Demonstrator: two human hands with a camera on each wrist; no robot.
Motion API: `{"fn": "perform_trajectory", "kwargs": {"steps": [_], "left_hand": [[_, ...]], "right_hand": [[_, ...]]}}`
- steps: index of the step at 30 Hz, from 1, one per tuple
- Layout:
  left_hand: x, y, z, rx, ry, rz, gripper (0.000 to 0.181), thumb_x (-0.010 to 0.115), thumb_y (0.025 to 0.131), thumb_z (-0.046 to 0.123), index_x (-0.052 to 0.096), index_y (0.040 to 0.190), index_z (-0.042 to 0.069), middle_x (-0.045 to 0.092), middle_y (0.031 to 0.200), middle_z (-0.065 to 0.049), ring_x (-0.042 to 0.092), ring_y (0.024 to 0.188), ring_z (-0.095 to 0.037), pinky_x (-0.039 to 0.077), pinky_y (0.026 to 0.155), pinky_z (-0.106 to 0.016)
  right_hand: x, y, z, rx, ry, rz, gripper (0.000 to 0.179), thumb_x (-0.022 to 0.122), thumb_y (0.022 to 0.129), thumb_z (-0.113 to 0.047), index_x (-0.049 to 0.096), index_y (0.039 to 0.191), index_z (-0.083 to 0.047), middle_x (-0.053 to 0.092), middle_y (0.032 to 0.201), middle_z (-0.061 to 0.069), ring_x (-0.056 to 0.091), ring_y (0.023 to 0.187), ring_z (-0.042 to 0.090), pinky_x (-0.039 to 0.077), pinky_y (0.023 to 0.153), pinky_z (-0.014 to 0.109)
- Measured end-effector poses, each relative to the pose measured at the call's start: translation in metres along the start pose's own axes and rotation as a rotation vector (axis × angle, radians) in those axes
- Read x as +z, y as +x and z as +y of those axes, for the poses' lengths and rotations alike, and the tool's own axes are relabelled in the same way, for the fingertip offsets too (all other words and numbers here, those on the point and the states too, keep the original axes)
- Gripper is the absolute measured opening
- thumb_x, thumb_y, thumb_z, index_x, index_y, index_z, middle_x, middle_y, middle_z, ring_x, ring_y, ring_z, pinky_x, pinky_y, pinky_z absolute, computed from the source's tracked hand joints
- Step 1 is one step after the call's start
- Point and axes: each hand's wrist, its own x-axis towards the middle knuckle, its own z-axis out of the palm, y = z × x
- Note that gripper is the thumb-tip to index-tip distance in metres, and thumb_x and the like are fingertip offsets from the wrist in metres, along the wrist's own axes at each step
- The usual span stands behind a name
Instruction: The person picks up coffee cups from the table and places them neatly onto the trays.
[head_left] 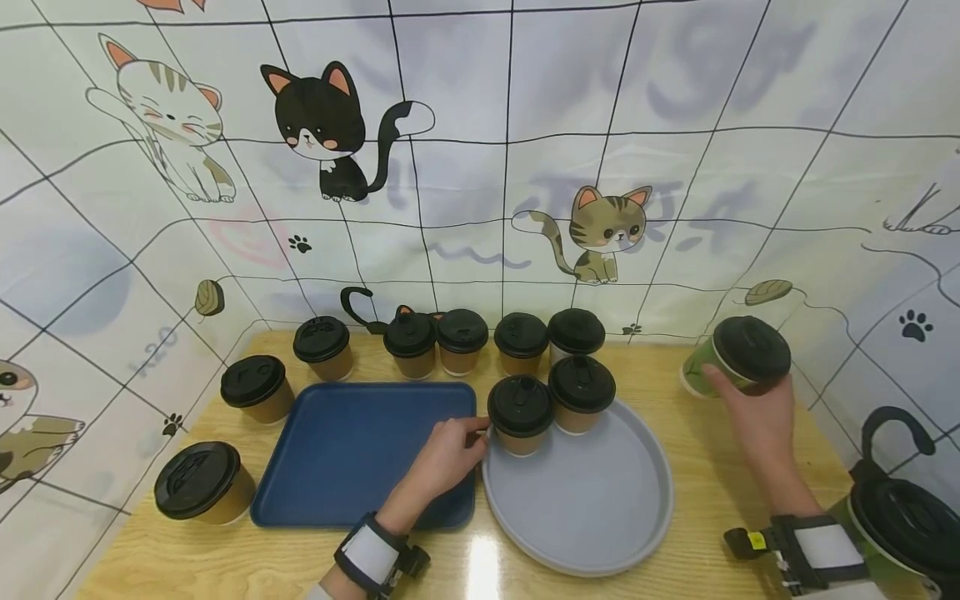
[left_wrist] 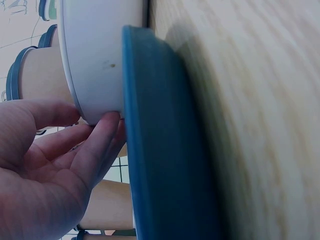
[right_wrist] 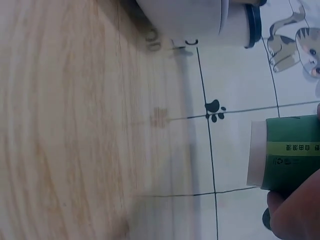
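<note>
At the left rim of a grey round tray, my left hand pinches the edge between thumb and fingers. Two brown paper cups with black lids, a left cup and a right cup, stand on the tray's far side. The left wrist view has the tray's pale side wall against my fingertips. On the right, my right hand grips a green paper cup with a black lid, tilted and held off the table; its pale base shows in the right wrist view.
A blue rectangular tray lies left of the round one. Several lidded brown cups stand along its left and back, including a near-left cup. Another green cup is at the right edge. A cat-patterned cloth rises behind the table.
</note>
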Motion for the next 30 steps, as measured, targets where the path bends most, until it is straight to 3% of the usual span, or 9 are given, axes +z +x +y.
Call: {"fn": "perform_trajectory", "kwargs": {"steps": [9, 12, 22, 30], "left_hand": [[-0.001, 0.0, 0.002, -0.01, 0.0, -0.004, 0.034, 0.059, 0.101, 0.006, 0.068, 0.133, -0.001, 0.076, 0.111, -0.013, 0.071, 0.091, -0.018, 0.051, 0.067, -0.028], [-0.002, 0.0, 0.002, -0.011, 0.002, 0.0, 0.034, 0.059, 0.101, 0.005, 0.068, 0.133, -0.001, 0.076, 0.109, -0.012, 0.07, 0.088, -0.016, 0.051, 0.067, -0.027], [-0.001, 0.001, 0.002, -0.012, 0.009, 0.003, 0.034, 0.06, 0.1, 0.006, 0.069, 0.132, -0.001, 0.077, 0.105, -0.01, 0.067, 0.085, -0.014, 0.052, 0.069, -0.028], [-0.002, -0.001, 0.0, -0.004, -0.006, 0.0, 0.035, 0.059, 0.101, 0.007, 0.068, 0.134, -0.001, 0.076, 0.111, -0.012, 0.07, 0.092, -0.018, 0.054, 0.072, -0.03]], "right_hand": [[0.006, -0.022, -0.008, -0.165, 0.014, -0.105, 0.079, 0.08, 0.089, -0.003, 0.041, 0.156, -0.019, 0.052, 0.137, -0.011, 0.051, 0.123, 0.003, 0.041, 0.096, 0.008], [0.008, -0.03, -0.012, -0.198, 0.022, -0.145, 0.079, 0.079, 0.089, -0.001, 0.041, 0.155, -0.018, 0.052, 0.136, -0.01, 0.053, 0.12, 0.003, 0.043, 0.093, 0.008], [0.013, -0.055, -0.024, -0.289, 0.194, -0.308, 0.086, 0.076, 0.081, 0.019, 0.043, 0.153, -0.012, 0.054, 0.139, -0.001, 0.057, 0.121, 0.006, 0.046, 0.097, 0.012], [0.015, -0.072, -0.025, -0.272, 0.0, -0.333, 0.084, 0.082, 0.084, 0.006, 0.035, 0.152, -0.01, 0.049, 0.134, -0.007, 0.056, 0.115, -0.004, 0.047, 0.092, 0.009]]}}
